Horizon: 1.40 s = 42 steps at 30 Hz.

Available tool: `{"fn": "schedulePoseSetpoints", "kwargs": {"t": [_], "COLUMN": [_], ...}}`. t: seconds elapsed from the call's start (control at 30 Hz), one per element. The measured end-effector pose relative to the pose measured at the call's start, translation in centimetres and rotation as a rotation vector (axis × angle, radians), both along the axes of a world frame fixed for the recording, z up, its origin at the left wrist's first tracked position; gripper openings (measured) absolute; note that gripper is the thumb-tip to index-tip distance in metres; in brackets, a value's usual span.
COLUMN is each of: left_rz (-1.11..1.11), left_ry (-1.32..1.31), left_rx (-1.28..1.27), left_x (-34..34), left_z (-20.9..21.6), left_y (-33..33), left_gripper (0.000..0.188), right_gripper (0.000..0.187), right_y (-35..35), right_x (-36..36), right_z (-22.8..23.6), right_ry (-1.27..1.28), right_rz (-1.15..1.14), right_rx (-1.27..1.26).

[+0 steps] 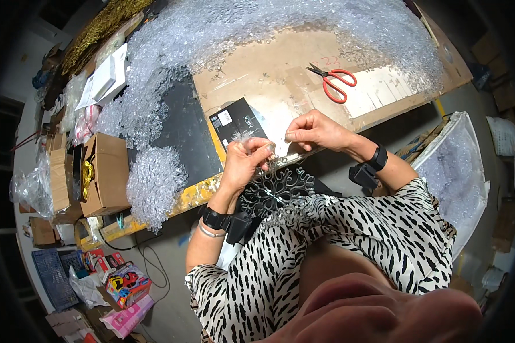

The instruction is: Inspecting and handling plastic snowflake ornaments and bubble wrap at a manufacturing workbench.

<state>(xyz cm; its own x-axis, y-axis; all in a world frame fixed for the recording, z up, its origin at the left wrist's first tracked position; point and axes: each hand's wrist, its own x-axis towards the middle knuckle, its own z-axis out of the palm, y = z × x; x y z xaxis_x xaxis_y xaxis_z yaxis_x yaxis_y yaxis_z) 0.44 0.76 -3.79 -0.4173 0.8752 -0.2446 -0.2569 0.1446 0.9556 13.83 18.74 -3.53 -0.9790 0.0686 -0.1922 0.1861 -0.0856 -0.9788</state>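
Note:
My left hand (247, 162) is closed in a pinch at the table's front edge. From its fingers sticks a tuft of fine clear threads (245, 135). Just to the right, my right hand (319, 131) is also closed, thumb against forefinger; whatever it holds is too fine to make out. Below the hands, over my lap, hangs a clear plastic snowflake ornament (277, 191), with more clear looped pieces (294, 212) against my patterned top. A dark flat box (237, 123) lies on the table just beyond my left hand. Scissors with red handles (335, 83) rest farther back, blades apart.
Clear plastic pieces (240, 26) heap across the back and left of the table (257, 74). A cardboard box (107, 171) stands at left beside a smaller heap (154, 186). A white sack (452, 171) of clear pieces is at right. Toy packages (126, 286) sit lower left.

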Motion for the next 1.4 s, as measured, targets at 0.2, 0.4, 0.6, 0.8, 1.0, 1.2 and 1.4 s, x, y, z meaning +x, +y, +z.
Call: {"fn": "schedulePoseSetpoints", "kwargs": {"t": [0.2,0.4,0.6,0.8,1.0,1.2,1.4], "left_rz": [0.0,0.024,0.021,0.018,0.021,0.041,0.071], "left_ry": [0.05,0.058,0.06,0.081,0.11,0.075,0.156], "left_rx": [0.003,-0.006,-0.016,-0.029,-0.038,-0.006,0.038], "left_x": [0.0,0.1,0.0,0.2,0.1,0.2,1.1], "left_z": [0.1,-0.1,-0.2,-0.5,-0.4,0.2,0.3], "left_y": [0.3,0.3,0.2,0.3,0.2,0.5,0.4], "left_gripper": [0.011,0.012,0.011,0.01,0.01,0.01,0.011], "right_gripper": [0.016,0.016,0.013,0.01,0.007,0.01,0.048], "right_y": [-0.7,-0.6,-0.4,-0.8,-0.6,-1.3,-1.4], "right_x": [-0.3,-0.6,-0.7,-0.3,-0.9,-1.1,-1.3], "right_z": [-1.7,-3.2,-3.1,-2.9,-4.4,-3.5,-4.4], "right_ry": [0.018,0.058,0.09,0.05,0.177,0.21,0.103], "right_rz": [-0.074,-0.168,-0.097,0.041,0.002,0.017,0.126], "right_rx": [-0.472,-0.485,-0.627,-0.841,-0.991,-1.051,-1.355]}}
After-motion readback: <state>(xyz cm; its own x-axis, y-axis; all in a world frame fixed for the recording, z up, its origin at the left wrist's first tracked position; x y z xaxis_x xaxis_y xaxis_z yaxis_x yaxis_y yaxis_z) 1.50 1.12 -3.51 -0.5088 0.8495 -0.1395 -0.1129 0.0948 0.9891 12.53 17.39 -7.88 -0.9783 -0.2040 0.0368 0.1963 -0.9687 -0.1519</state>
